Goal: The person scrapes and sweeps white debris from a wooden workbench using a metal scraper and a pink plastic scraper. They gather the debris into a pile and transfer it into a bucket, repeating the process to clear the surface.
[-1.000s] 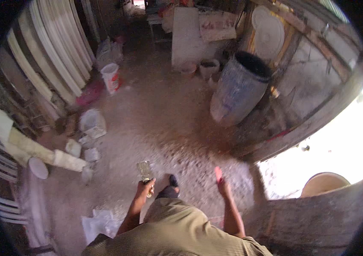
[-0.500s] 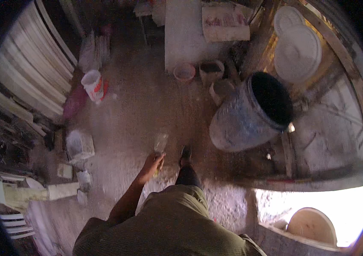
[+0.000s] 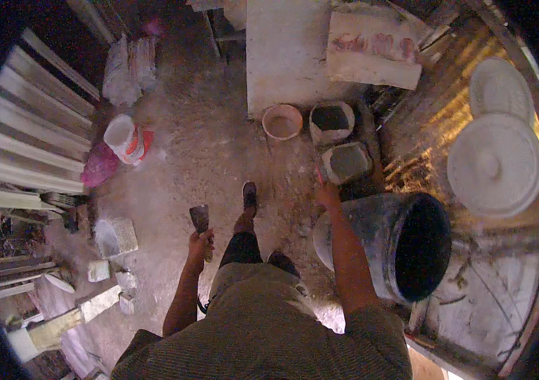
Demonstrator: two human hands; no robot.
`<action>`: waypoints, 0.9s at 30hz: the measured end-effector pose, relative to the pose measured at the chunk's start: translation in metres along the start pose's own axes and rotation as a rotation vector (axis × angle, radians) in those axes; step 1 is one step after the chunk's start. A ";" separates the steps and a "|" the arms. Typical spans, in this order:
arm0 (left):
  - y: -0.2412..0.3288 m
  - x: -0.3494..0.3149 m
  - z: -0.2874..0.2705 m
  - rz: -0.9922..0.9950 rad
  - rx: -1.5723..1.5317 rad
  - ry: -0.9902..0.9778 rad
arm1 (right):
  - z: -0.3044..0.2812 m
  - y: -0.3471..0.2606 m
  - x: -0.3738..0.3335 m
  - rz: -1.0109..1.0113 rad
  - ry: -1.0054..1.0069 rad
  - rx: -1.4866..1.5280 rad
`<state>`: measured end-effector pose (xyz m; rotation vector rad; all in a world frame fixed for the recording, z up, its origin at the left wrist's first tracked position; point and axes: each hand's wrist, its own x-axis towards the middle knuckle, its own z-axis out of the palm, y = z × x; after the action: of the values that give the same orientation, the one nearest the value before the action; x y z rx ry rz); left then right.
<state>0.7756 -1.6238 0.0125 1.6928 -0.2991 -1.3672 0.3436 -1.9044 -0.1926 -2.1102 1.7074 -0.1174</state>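
Note:
My left hand (image 3: 200,242) grips a scraper with a wide metal blade (image 3: 199,218) pointing forward over the dusty floor. My right hand (image 3: 328,195) hangs beside a large dark barrel (image 3: 402,247), near a grey square tub (image 3: 346,162); its fingers look closed on something small and reddish that I cannot make out. My foot in a dark shoe (image 3: 250,194) steps forward between the two hands.
Ahead stand a pinkish round bowl (image 3: 282,121) and a dark-filled bucket (image 3: 331,120) by a white slab (image 3: 288,50). White moulded strips (image 3: 28,139) line the left wall. A white and red bucket (image 3: 127,139) lies at left. White round lids (image 3: 494,164) rest at right.
I have walked forward; the barrel has come alongside my right side and the small tubs are closer. My right hand has come back into view. The scraper stays in my left hand.

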 end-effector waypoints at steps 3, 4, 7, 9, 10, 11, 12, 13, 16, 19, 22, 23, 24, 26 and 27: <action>0.005 0.092 0.004 -0.120 0.072 0.137 | 0.031 -0.012 0.138 0.313 -0.135 0.690; 0.008 0.129 0.009 -0.163 0.086 0.171 | 0.053 -0.002 0.176 0.370 -0.173 0.945; 0.019 0.195 0.001 -0.130 0.086 0.062 | 0.138 0.002 0.244 0.639 -0.172 0.947; 0.001 0.204 -0.023 -0.279 0.161 0.149 | 0.176 -0.023 0.276 0.682 -0.261 1.250; -0.016 0.203 -0.035 -0.316 0.147 0.188 | 0.192 -0.029 0.297 0.731 -0.251 1.276; -0.031 0.205 -0.046 -0.353 0.148 0.222 | 0.211 -0.031 0.319 0.772 -0.226 1.310; -0.046 0.206 -0.054 -0.473 0.199 0.237 | 0.227 -0.033 0.345 0.788 -0.202 1.330; -0.057 0.206 -0.065 -0.599 0.256 0.246 | 0.242 -0.034 0.374 0.806 -0.164 1.358; -0.100 0.210 -0.094 -0.671 0.169 0.280 | 0.275 -0.020 0.458 0.854 -0.043 1.443; -0.124 0.199 -0.097 -0.754 -0.047 0.352 | 0.298 -0.017 0.509 0.873 0.003 1.491; -0.120 0.204 -0.083 -0.737 -0.009 0.360 | 0.310 -0.013 0.519 0.884 0.012 1.502; -0.114 0.210 -0.075 -0.739 0.022 0.383 | 0.314 -0.011 0.514 0.888 0.015 1.505; -0.103 0.218 -0.061 -0.711 0.015 0.407 | 0.310 -0.013 0.512 0.886 0.008 1.507; -0.067 0.255 -0.041 -0.652 -0.042 0.413 | 0.296 -0.014 0.509 0.880 0.031 1.508; -0.051 0.257 -0.033 -0.614 -0.088 0.388 | 0.291 -0.019 0.497 0.883 0.024 1.489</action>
<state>0.8787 -1.7510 -0.1944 2.0138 0.5361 -1.3965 0.5751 -2.2962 -0.5468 -0.2615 1.5204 -0.8107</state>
